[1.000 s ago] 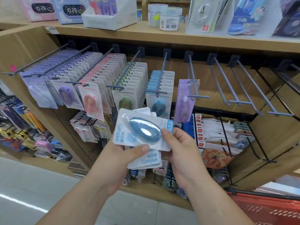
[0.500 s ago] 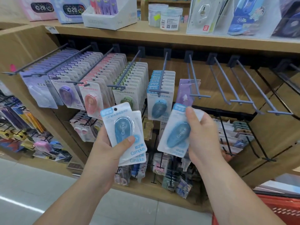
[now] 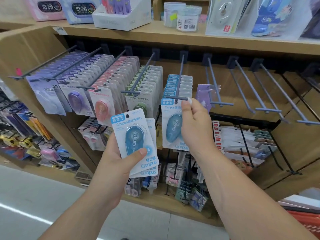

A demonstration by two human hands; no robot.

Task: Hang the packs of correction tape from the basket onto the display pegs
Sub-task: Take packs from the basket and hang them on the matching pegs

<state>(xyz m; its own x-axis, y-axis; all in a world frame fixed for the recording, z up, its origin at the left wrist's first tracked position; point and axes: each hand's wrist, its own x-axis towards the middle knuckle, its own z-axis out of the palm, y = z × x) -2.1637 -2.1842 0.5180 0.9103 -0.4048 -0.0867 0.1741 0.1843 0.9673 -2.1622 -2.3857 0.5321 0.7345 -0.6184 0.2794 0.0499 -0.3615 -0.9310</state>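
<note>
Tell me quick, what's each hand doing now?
Left hand: holding a stack of blue correction tape packs.
Right hand: pinching one blue pack by its top, at the peg.

A light wooden display shelf unit [image 3: 190, 40] is seen above and behind the fingers [image 3: 186, 110]; a pale grey tiled floor [image 3: 34, 196] is crossed by a bright reflected streak [image 3: 26, 213] below and left of them.

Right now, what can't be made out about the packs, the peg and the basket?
Head view only:
- basket: just a red corner, cut off by the lower right edge; contents unseen.
- stack of packs in the left hand: front pack hides how many lie behind.
- blue pack pinched by the right hand: whether its hole is on the peg yet, too small to tell.
</note>
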